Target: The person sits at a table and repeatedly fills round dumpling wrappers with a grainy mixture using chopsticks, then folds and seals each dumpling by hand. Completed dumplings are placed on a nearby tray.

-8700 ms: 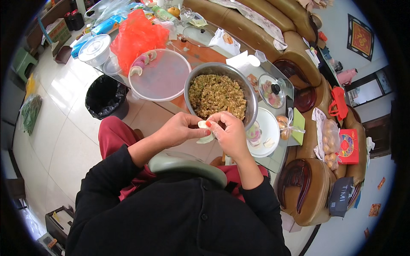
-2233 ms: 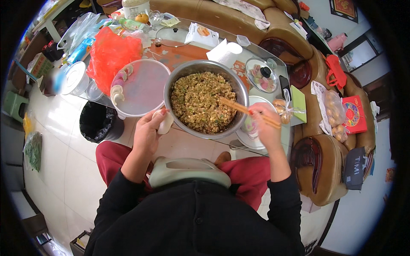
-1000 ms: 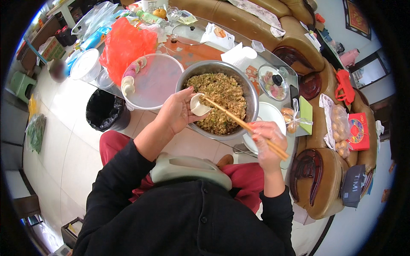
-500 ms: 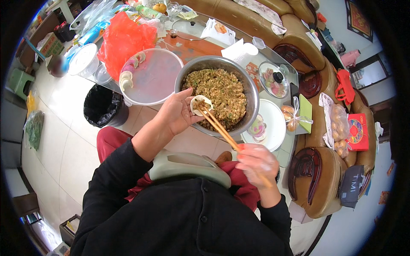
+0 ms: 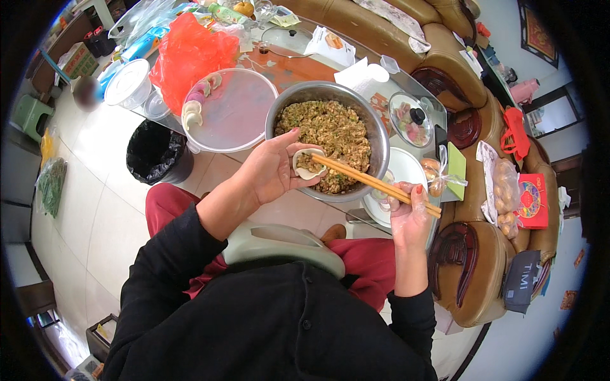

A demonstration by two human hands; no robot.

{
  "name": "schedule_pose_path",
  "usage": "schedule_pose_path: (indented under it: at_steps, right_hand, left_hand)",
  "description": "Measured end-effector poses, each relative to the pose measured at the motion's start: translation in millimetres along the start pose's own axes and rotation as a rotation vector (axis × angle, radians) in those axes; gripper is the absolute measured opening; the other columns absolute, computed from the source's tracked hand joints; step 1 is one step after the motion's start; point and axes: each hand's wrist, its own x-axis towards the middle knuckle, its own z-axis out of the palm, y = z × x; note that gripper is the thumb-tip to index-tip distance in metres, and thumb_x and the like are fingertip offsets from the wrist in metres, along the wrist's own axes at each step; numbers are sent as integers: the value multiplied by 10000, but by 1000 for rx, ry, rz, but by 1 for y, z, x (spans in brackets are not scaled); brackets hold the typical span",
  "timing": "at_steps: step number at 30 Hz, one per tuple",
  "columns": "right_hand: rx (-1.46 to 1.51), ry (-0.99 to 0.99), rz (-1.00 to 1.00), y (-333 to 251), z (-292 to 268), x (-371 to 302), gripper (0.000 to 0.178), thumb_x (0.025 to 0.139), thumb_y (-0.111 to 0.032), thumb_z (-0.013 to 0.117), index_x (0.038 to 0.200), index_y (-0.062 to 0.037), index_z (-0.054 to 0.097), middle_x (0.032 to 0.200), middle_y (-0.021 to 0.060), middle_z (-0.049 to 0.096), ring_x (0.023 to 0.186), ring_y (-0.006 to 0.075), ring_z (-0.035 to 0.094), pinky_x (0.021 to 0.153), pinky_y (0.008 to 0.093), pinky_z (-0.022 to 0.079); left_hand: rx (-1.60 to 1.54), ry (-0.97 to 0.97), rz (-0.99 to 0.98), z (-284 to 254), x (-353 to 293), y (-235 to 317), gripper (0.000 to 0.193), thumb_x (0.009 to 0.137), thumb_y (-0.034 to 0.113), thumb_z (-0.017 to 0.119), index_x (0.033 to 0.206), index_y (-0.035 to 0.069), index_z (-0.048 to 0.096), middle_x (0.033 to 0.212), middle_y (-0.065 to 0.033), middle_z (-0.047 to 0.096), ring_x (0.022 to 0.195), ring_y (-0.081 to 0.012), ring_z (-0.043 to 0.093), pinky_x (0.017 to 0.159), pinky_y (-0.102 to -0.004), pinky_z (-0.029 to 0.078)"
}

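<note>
Sitting in the left hand (image 5: pixel 272 169) is filled dough (image 5: pixel 309 172).

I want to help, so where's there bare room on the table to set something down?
The round tray has bare room right of its row of dumplings. The orange strip between tray, steel bowl and far glass lid has a free patch. It's crowded around the red bag, and right of the bowl, with plate, second lid and tied bag.

brown leather sofa (image 5: pixel 445 47), pale tiled floor (image 5: pixel 89 209)
</note>
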Motion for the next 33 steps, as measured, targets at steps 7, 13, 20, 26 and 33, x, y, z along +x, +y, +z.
schedule_pose_path:
  at_steps: [7, 13, 20, 26, 33]
  right_hand:
    - [-193, -99, 13, -8, 9, 6, 221, 939, -202, 552, 890, 12, 577, 941, 122, 609, 906, 217, 616, 769, 328, 537]
    - [-11, 38, -49, -19, -10, 17, 200, 935, -191, 561, 892, 4, 564, 938, 123, 607, 902, 211, 614, 769, 322, 534]
    - [-400, 31, -116, 0, -21, 36, 176, 920, -153, 588, 928, 22, 577, 921, 123, 645, 828, 168, 620, 757, 291, 512]
    - [-655, 22, -201, 16, -10, 49, 179, 909, -131, 604, 923, 46, 619, 895, 91, 658, 785, 110, 596, 745, 237, 483]
    - [-237, 102, -96, 40, -19, 64, 197, 911, -169, 607, 944, 22, 574, 922, 100, 635, 837, 163, 616, 734, 264, 528]
  left_hand:
    - [28, 17, 57, -7, -2, -4, 438, 959, 268, 390, 1240, -59, 469, 1182, -160, 582, 1067, -249, 596, 923, -385, 497]
    - [167, 5, 133, -15, -12, -6, 418, 872, -41, 409, 1290, -57, 430, 1210, -139, 560, 1064, -203, 588, 912, -309, 492]
    - [264, 27, 170, -33, -21, -14, 557, 803, -163, 462, 1333, -1, 418, 1216, -102, 553, 1075, -178, 572, 913, -278, 475]
    - [238, 58, 192, -40, -28, -16, 554, 789, -176, 468, 1318, -15, 416, 1203, -102, 547, 1081, -192, 565, 938, -297, 469]
    - [166, 52, 193, -37, -29, -13, 569, 762, -184, 442, 1310, -34, 418, 1210, -122, 539, 1100, -205, 558, 951, -313, 466]
